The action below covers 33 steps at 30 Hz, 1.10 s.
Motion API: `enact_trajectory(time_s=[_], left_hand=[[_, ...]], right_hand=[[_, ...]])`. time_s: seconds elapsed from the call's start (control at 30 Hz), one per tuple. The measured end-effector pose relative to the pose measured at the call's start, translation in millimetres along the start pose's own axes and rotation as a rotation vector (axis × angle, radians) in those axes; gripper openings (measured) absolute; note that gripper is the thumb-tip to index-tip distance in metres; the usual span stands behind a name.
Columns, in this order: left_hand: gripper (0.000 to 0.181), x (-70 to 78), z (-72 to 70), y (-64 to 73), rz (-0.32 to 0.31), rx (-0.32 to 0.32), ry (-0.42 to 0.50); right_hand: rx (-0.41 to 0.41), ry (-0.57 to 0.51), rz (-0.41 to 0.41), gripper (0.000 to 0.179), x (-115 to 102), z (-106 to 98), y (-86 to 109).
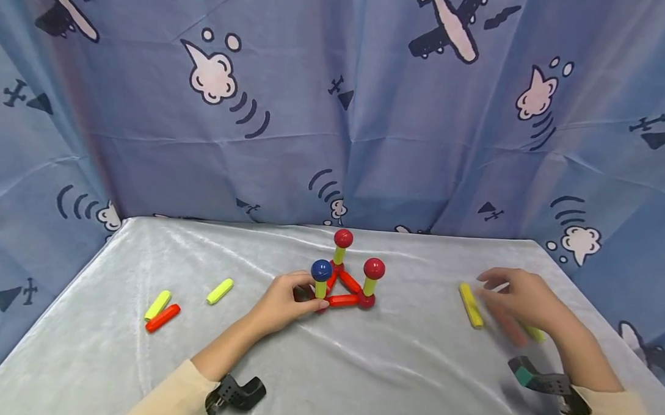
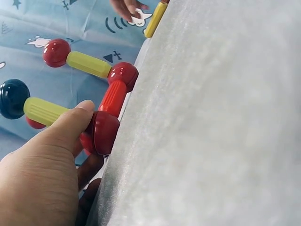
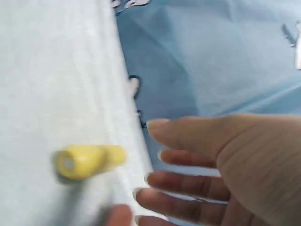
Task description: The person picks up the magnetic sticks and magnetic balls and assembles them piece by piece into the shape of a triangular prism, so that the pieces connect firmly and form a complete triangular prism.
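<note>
At the table's middle stands a triangular magnetic ball-and-stick frame [image 1: 343, 300], with red rods along its base and yellow-green posts. Two posts carry red balls; the nearest-left post carries a blue ball [image 1: 322, 270]. My left hand [image 1: 285, 302] holds that corner, its thumb pressing beside the red base ball [image 2: 106, 132]. Off to the right, my right hand [image 1: 522, 299] hovers with fingers apart and nothing between them. Beside its fingertips lies a yellow rod [image 1: 471, 306]. A blurred red rod [image 1: 508, 326] and a partly hidden yellow-green rod [image 1: 535, 332] are beneath this hand.
On the left of the pale cloth-covered table [image 1: 404, 369] lie two yellow-green rods [image 1: 157, 305] [image 1: 219, 291] and a red rod [image 1: 163, 318]. A blue patterned curtain [image 1: 292, 108] rises along the table's back edge.
</note>
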<state>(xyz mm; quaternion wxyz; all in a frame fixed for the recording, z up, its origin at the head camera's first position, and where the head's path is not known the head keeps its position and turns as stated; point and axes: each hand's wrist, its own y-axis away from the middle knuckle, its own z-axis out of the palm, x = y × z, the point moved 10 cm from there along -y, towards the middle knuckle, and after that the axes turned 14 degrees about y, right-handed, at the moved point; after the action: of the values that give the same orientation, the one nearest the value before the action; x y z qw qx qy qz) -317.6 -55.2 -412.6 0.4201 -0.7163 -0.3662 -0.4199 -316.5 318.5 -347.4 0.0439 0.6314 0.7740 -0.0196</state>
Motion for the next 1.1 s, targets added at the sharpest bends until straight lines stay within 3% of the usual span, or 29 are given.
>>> enact_trajectory(time_s=[0.23,0.4,0.53,0.7,0.9,1.1], left_hand=[[0.024,1.9,-0.8,1.2,-0.001,-0.001,0.001],[0.045,6.5,-4.8,1.6,-0.022,0.033,0.044],[0.053,23.7,-13.2,0.9,0.058,0.090,0.146],[0.042,44.5,-19.3,1.3,0.193,0.101,0.245],[0.028,48.7,-21.0,2.9,0.211,0.133,0.210],[0.028,51.8,-20.2,2.6,0.228,0.133,0.232]], right_hand=[[-0.049,0.030,0.030,0.061,0.8,27.4,-9.5],[-0.046,-0.003,0.036,0.062,-2.8,34.0,-10.0],[-0.036,-0.019,0.015,0.052,-9.0,36.9,-11.6],[-0.032,0.002,-0.038,0.046,-20.5,37.8,-14.2],[0.052,-0.079,-0.132,0.054,-46.6,13.1,-10.3],[0.191,-0.176,-0.254,0.053,-100.6,-35.7,5.5]])
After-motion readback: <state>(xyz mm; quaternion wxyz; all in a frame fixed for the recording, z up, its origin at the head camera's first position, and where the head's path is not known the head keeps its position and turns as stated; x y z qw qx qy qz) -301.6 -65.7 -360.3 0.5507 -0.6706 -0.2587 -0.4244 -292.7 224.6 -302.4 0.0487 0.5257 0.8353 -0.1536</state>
